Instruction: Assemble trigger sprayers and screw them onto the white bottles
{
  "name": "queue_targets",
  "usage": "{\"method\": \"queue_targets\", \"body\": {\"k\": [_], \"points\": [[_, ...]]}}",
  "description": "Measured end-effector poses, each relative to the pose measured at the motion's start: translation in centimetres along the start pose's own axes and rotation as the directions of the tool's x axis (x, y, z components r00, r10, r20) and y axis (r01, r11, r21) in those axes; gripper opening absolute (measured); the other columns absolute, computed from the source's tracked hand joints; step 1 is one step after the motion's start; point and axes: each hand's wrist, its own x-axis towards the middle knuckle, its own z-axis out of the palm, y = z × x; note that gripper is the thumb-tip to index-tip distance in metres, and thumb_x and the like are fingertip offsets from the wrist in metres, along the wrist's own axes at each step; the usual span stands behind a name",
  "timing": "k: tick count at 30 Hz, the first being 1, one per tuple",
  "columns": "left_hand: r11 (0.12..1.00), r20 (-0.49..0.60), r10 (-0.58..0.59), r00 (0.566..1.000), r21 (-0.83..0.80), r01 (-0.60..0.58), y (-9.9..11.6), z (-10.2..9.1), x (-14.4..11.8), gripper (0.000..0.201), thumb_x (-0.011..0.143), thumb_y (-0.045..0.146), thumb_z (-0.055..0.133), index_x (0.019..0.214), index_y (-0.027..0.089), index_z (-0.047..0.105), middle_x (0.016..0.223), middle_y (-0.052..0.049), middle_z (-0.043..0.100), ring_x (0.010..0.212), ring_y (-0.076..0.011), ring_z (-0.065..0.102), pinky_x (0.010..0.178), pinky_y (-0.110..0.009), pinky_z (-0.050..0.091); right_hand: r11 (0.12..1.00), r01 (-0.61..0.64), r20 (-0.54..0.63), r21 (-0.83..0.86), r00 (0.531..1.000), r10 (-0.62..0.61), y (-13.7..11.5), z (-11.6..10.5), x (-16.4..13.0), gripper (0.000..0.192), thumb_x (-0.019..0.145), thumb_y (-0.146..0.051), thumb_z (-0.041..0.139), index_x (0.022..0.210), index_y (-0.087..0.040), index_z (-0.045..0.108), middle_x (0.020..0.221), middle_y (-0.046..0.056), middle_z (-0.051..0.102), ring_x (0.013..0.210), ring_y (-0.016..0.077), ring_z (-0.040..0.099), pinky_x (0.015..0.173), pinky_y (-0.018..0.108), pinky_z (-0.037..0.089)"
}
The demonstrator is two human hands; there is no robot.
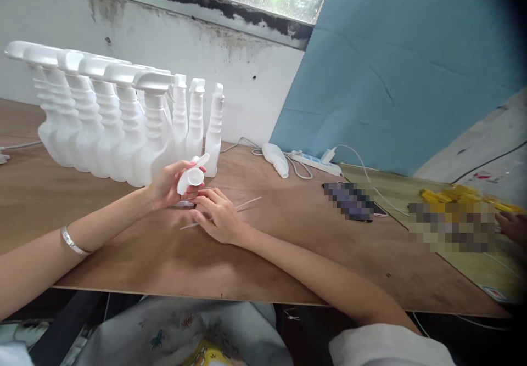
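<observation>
My left hand (pixel 169 185) is closed around a white trigger spray head (pixel 191 180), whose round open collar faces me. Just to its right, my right hand (pixel 218 212) rests low over the brown table, fingers apart and bent, the thumb away from them. A thin white tube (pixel 249 203) lies slantwise on the table and passes under that hand, which covers its middle. Below the spray head, a small flat thing with a dark edge (pixel 187 204) is mostly hidden by my hands. White spray bottles (pixel 123 119) stand upright in rows behind my left hand.
One white bottle (pixel 275 159) lies on its side near a power strip (pixel 317 163) with cables. A blurred, dark phone-like thing (pixel 349 200) lies to the right. On the adjoining table are yellow items (pixel 453 195) and another person's hand (pixel 513 226). The wall bounds the back.
</observation>
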Motion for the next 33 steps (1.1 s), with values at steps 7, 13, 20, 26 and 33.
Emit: {"method": "queue_targets", "body": {"k": [7,13,20,26,33], "points": [[0.998,0.028,-0.041,0.999,-0.045,0.042,-0.4,0.2,0.1,0.022,0.077,0.029,0.044,0.075,0.011,0.057,0.047,-0.002,0.052,0.029,-0.0035,0.032,0.026,-0.012,0.023,0.975,-0.195,0.042,-0.106,0.979,0.200,0.9,2.0,1.4,0.016,0.078,-0.027,0.055,0.090,-0.018,0.058,0.098,0.008,0.057,0.088,0.0193,0.048,0.080,0.035,0.042],[0.998,0.102,-0.045,0.994,-0.036,0.049,-0.9,-0.2,0.3,0.028,0.079,0.033,0.040,0.074,0.011,0.057,0.042,-0.002,0.050,0.025,-0.0039,0.028,0.023,-0.012,0.021,0.954,-0.296,-0.004,0.058,0.955,0.296,1.2,1.6,1.4,0.008,0.076,-0.025,0.058,0.078,-0.018,0.059,0.087,0.005,0.059,0.084,0.0163,0.051,0.079,0.032,0.043],[0.992,0.104,-0.081,0.991,-0.086,0.090,-1.3,0.2,0.1,0.026,0.080,0.032,0.041,0.074,0.011,0.056,0.046,-0.003,0.051,0.027,-0.0046,0.032,0.024,-0.012,0.023,0.805,-0.302,-0.339,0.510,0.790,0.511,2.3,-1.9,-1.6,0.015,0.083,-0.032,0.048,0.089,-0.018,0.049,0.088,0.005,0.062,0.075,0.0128,0.060,0.072,0.029,0.049],[0.957,0.096,-0.157,0.983,-0.229,0.176,-2.4,-0.1,0.8,0.024,0.079,0.028,0.041,0.066,0.010,0.051,0.055,-0.002,0.049,0.027,-0.0024,0.032,0.023,-0.012,0.023,0.773,-0.039,-0.559,0.633,0.667,0.492,1.2,-4.6,-2.2,0.011,0.089,-0.030,0.036,0.097,-0.023,0.033,0.105,0.008,0.059,0.075,0.0122,0.063,0.070,0.033,0.053],[0.909,0.074,-0.312,0.947,-0.267,0.320,-3.4,-0.4,1.5,0.031,0.082,0.030,0.036,0.063,0.011,0.050,0.049,-0.001,0.047,0.024,-0.0026,0.030,0.020,-0.011,0.020,0.896,0.271,-0.508,0.352,0.859,-0.060,-0.4,-3.9,-3.5,0.020,0.089,-0.020,0.033,0.106,-0.027,0.028,0.106,0.008,0.059,0.089,0.0150,0.062,0.066,0.034,0.055]]}}
